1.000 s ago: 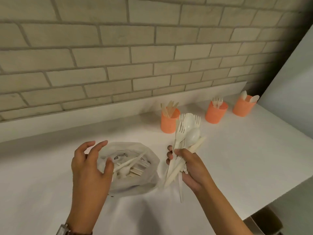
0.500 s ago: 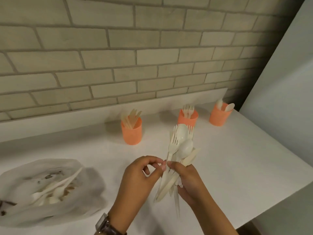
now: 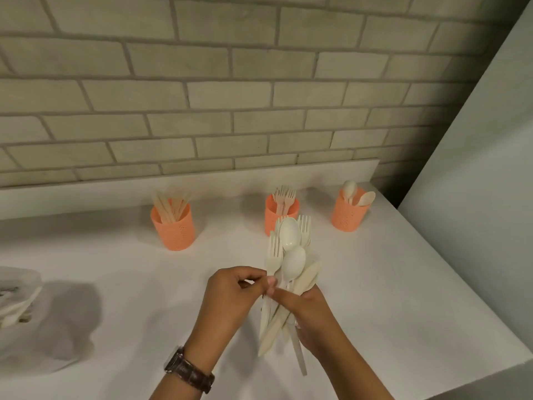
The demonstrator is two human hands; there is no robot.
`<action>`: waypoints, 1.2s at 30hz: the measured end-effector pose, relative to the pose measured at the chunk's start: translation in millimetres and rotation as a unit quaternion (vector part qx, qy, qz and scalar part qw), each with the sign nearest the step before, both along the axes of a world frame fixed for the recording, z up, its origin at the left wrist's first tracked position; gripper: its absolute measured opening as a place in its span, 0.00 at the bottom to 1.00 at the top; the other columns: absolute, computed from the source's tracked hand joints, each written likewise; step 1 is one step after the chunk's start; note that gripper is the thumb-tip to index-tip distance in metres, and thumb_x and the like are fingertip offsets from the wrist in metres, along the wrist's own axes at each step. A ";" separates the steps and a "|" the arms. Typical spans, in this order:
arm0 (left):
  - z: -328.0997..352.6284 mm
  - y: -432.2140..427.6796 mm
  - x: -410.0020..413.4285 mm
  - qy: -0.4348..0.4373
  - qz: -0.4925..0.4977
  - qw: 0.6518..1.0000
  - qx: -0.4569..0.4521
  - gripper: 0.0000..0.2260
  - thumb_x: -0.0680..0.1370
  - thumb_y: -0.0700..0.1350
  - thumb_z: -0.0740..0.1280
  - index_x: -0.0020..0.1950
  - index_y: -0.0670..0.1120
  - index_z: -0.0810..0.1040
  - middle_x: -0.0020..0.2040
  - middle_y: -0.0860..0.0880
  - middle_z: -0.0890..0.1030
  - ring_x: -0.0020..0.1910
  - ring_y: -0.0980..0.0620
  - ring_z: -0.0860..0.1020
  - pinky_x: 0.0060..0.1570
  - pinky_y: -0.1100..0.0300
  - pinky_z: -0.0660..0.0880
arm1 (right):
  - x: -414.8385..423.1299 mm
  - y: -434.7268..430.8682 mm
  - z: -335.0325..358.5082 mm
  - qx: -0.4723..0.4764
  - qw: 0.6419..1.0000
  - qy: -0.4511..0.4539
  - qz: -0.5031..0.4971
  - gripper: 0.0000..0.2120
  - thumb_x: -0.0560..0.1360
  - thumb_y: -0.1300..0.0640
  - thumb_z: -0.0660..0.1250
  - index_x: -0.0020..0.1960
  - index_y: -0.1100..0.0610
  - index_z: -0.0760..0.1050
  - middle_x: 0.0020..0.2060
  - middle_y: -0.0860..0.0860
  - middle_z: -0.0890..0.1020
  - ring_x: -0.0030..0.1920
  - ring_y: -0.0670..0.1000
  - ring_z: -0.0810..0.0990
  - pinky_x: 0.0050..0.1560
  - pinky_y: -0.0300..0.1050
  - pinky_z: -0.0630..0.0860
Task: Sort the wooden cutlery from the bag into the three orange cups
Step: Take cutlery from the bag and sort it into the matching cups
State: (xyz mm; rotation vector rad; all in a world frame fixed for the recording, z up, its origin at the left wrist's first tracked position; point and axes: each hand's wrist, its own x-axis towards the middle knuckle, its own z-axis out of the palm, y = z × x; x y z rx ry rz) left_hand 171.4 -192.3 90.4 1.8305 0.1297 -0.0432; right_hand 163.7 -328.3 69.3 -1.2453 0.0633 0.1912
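Fanning upward from the right hand [image 3: 313, 319], the cutlery [image 3: 288, 264] is a mixed bundle of forks, spoons and knives held above the tabletop [image 3: 389, 284], handles clamped in the closed fingers [image 3: 284, 295], heads toward 12 o'clock. The pieces look light, thin and stiff, likely smooth enough to slide against each other, so each is best pinched at its neck or handle. At 9 o'clock of the bundle, the left hand [image 3: 230, 295] pinches narrowly at a fork's neck. Beyond stand 3 cups: knives [image 3: 173, 229] at 11 o'clock, forks [image 3: 272, 215] at 12, spoons [image 3: 347, 217] at 1. The bag [image 3: 17, 313] lies at far 9 o'clock.
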 end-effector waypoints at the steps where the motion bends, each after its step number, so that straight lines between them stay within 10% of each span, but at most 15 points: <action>1: 1.0 -1.7 0.8 0.004 -0.001 1.000 -0.008 0.03 0.69 0.45 0.75 0.38 0.53 0.84 0.34 0.56 0.84 0.32 0.56 0.80 0.40 0.59 0.79 | 0.8 -2.6 0.1 0.004 1.000 0.001 0.002 0.21 0.66 0.62 0.71 0.58 0.62 0.76 0.46 0.54 0.85 0.49 0.52 0.84 0.46 0.40 0.79; 20: 23.1 -33.8 84.9 -0.075 0.099 0.966 -0.229 0.04 0.73 0.35 0.69 0.40 0.43 0.81 0.33 0.51 0.83 0.34 0.55 0.82 0.39 0.65 0.80 | 39.9 -78.4 0.6 0.041 0.994 0.063 -0.084 0.08 0.67 0.60 0.69 0.43 0.65 0.77 0.29 0.56 0.76 0.29 0.52 0.75 0.36 0.46 0.70; 27: 9.9 -71.6 188.9 -0.181 0.194 0.960 -0.084 0.02 0.72 0.42 0.72 0.43 0.45 0.83 0.37 0.54 0.82 0.34 0.65 0.78 0.39 0.72 0.74 | 76.4 -130.5 3.5 0.065 0.994 0.051 -0.068 0.03 0.65 0.63 0.67 0.38 0.59 0.78 0.33 0.55 0.78 0.27 0.50 0.71 0.30 0.43 0.70; 36: -54.9 -89.3 205.1 -0.055 0.203 0.970 0.124 0.13 0.71 0.45 0.72 0.55 0.45 0.81 0.59 0.46 0.77 0.51 0.51 0.77 0.48 0.67 0.68 | 101.9 -166.1 -0.5 0.035 0.998 0.044 0.015 0.11 0.65 0.62 0.67 0.47 0.64 0.72 0.33 0.55 0.78 0.25 0.51 0.72 0.28 0.42 0.70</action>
